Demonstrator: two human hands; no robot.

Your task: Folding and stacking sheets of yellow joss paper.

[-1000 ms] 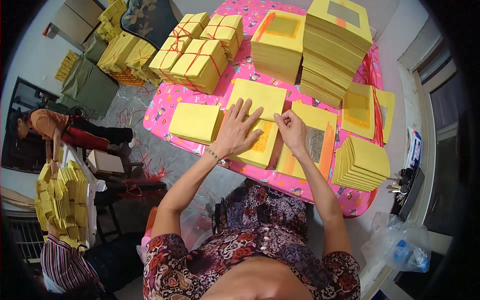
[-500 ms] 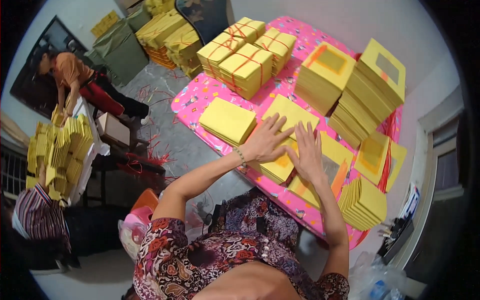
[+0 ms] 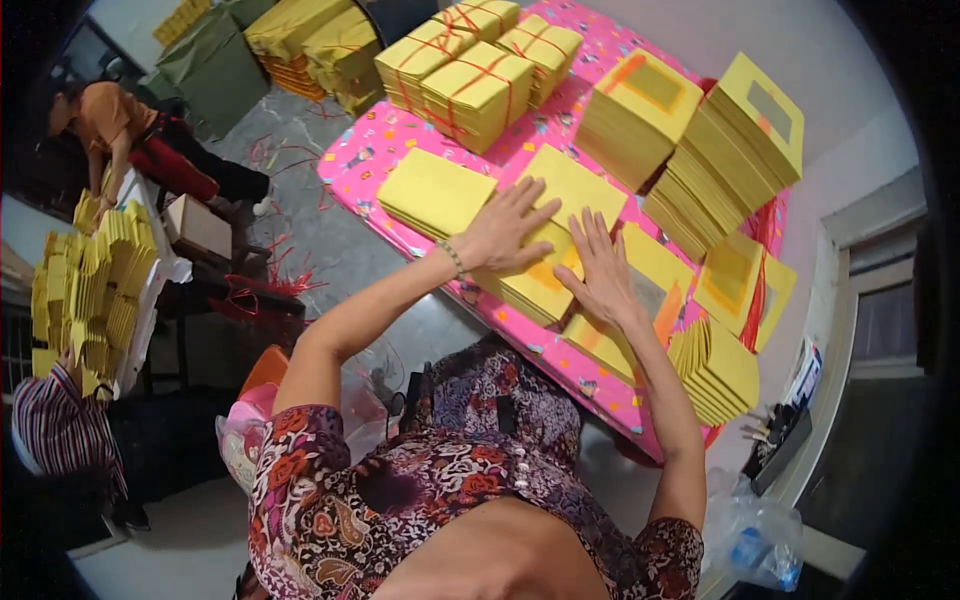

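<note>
My left hand [image 3: 507,228] lies flat with its fingers spread over the inner edges of yellow paper stacks; a green bead bracelet circles its wrist. Beneath and in front of it is a stack with an orange patch [image 3: 540,283]. My right hand [image 3: 603,272], palm down and fingers stretched, rests at that stack's right side, beside a yellow stack with a grey window [image 3: 650,295]. A plain yellow stack [image 3: 432,188] sits left of my left hand. Just beyond my fingertips is another plain stack [image 3: 580,185], partly covered by the left fingers.
The pink patterned table [image 3: 350,165] carries red-tied yellow bundles [image 3: 480,90] at the back and tall leaning stacks [image 3: 725,165] at the right. Fanned yellow paper [image 3: 715,375] lies near right. Two people work at a side table with yellow stacks [image 3: 95,290]. Red strings [image 3: 275,275] litter the floor.
The whole view has shifted, so the table appears higher and slightly left. My hands stay on the stacks, a little farther apart, with more of the orange patch showing between them.
</note>
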